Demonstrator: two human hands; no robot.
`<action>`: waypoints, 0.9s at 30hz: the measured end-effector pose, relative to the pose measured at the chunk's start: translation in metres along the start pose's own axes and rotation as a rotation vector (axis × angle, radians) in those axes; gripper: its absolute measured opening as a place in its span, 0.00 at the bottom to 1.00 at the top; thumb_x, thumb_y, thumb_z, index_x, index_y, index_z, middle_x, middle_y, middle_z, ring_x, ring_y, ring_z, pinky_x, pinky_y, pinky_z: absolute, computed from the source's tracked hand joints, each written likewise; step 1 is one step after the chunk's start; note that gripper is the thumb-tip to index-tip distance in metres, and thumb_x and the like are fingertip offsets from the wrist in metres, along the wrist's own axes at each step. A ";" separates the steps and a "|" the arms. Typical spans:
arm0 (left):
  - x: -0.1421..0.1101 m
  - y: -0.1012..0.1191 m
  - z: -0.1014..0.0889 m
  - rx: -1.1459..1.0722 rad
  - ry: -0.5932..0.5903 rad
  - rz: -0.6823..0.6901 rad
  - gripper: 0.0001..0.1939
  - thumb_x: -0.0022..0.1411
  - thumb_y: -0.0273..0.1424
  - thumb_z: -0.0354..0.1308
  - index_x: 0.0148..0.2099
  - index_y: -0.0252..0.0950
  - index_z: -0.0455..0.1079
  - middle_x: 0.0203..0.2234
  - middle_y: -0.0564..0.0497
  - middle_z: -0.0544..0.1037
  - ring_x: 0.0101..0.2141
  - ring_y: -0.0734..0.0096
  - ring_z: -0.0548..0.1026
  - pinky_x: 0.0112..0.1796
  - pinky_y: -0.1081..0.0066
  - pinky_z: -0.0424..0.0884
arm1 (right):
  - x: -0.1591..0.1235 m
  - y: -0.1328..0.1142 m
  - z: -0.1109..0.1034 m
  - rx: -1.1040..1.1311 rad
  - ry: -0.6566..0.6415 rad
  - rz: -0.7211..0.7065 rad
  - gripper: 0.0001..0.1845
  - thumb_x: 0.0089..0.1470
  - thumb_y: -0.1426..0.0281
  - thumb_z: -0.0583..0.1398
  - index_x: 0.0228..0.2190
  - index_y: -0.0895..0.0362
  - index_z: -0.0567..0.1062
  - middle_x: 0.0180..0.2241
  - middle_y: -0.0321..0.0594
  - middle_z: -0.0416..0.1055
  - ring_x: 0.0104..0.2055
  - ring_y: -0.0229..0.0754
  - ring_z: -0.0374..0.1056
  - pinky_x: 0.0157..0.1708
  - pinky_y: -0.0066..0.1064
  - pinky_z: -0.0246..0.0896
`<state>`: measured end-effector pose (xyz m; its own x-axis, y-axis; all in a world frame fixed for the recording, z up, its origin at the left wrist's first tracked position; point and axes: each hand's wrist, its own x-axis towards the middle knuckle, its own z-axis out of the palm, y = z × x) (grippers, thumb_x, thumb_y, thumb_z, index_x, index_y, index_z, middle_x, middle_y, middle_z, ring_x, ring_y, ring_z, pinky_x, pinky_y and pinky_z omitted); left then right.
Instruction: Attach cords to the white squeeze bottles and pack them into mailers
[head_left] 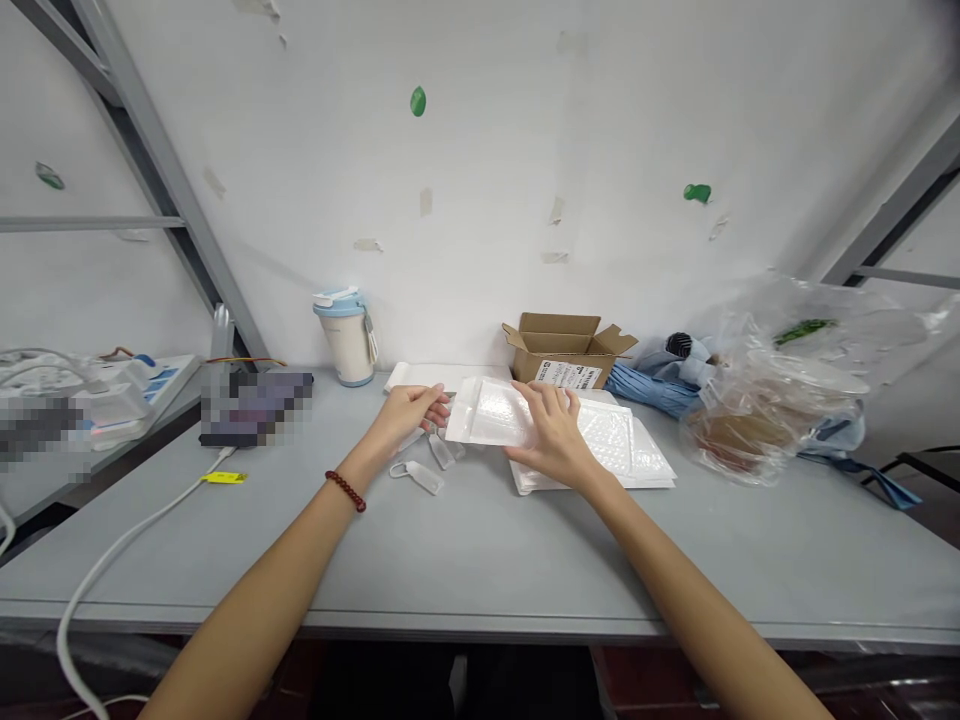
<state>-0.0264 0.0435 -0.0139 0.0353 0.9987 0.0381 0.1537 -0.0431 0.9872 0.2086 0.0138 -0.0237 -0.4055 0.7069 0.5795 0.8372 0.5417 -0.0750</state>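
Note:
My right hand (555,440) grips a white bubble mailer (495,412), its thumb below and fingers on top. The mailer is raised over the table with its flap end towards the left. Beside that end is my left hand (411,418), with its fingers curled and pressed together; whatever they may hold is hidden. A dark red bead bracelet circles the left wrist. Small translucent white pieces with loops (424,478) lie below the left hand, partly covered by it. A stack of bubble mailers (645,465) rests under and behind my right hand.
An opened cardboard box (559,345) stands against the wall behind the mailers. At left are a cup with a blue lid (345,335), a blurred-out device and a white cable (127,545). Blue cloth (652,390) and a clear plastic bag (772,420) sit at right.

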 end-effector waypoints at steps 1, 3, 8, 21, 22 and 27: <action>0.003 -0.001 -0.007 0.032 0.047 -0.007 0.18 0.53 0.43 0.57 0.30 0.31 0.73 0.25 0.45 0.77 0.24 0.69 0.73 0.24 0.73 0.64 | 0.000 0.003 0.000 0.011 0.007 0.011 0.39 0.46 0.57 0.59 0.56 0.55 0.55 0.51 0.53 0.60 0.55 0.56 0.55 0.54 0.55 0.37; 0.010 -0.004 -0.023 0.201 0.105 0.004 0.14 0.50 0.40 0.59 0.30 0.33 0.73 0.25 0.46 0.77 0.25 0.68 0.73 0.24 0.73 0.63 | 0.001 0.008 -0.001 0.036 0.014 0.040 0.36 0.47 0.57 0.59 0.56 0.54 0.56 0.51 0.51 0.62 0.54 0.55 0.57 0.54 0.54 0.38; 0.018 -0.017 -0.061 0.407 0.007 -0.002 0.10 0.36 0.34 0.67 0.20 0.33 0.72 0.16 0.52 0.72 0.21 0.70 0.67 0.23 0.74 0.58 | 0.001 0.017 0.000 0.087 0.031 0.083 0.29 0.52 0.57 0.57 0.52 0.53 0.59 0.49 0.48 0.66 0.52 0.53 0.60 0.54 0.52 0.40; 0.015 -0.017 -0.055 0.577 -0.049 0.005 0.11 0.36 0.32 0.67 0.25 0.36 0.71 0.15 0.56 0.70 0.20 0.70 0.67 0.21 0.74 0.56 | 0.001 0.017 0.002 0.113 -0.007 0.127 0.26 0.51 0.58 0.58 0.50 0.54 0.62 0.49 0.48 0.67 0.52 0.51 0.61 0.52 0.49 0.45; 0.014 -0.014 -0.055 0.499 0.028 -0.012 0.11 0.36 0.30 0.67 0.27 0.36 0.71 0.15 0.57 0.69 0.19 0.71 0.67 0.21 0.74 0.56 | 0.001 0.017 0.002 0.120 -0.006 0.127 0.26 0.51 0.58 0.58 0.50 0.54 0.62 0.49 0.48 0.67 0.52 0.52 0.61 0.51 0.49 0.46; 0.011 -0.001 -0.049 -0.052 0.330 -0.047 0.19 0.45 0.23 0.63 0.41 0.35 0.63 0.18 0.57 0.70 0.18 0.73 0.70 0.23 0.74 0.65 | 0.001 0.019 0.005 0.134 0.004 0.109 0.26 0.51 0.58 0.58 0.50 0.53 0.62 0.49 0.48 0.67 0.52 0.53 0.61 0.50 0.48 0.48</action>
<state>-0.0748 0.0560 -0.0063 -0.2939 0.9553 0.0318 0.0968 -0.0033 0.9953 0.2225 0.0272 -0.0287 -0.3134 0.7631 0.5653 0.8195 0.5180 -0.2450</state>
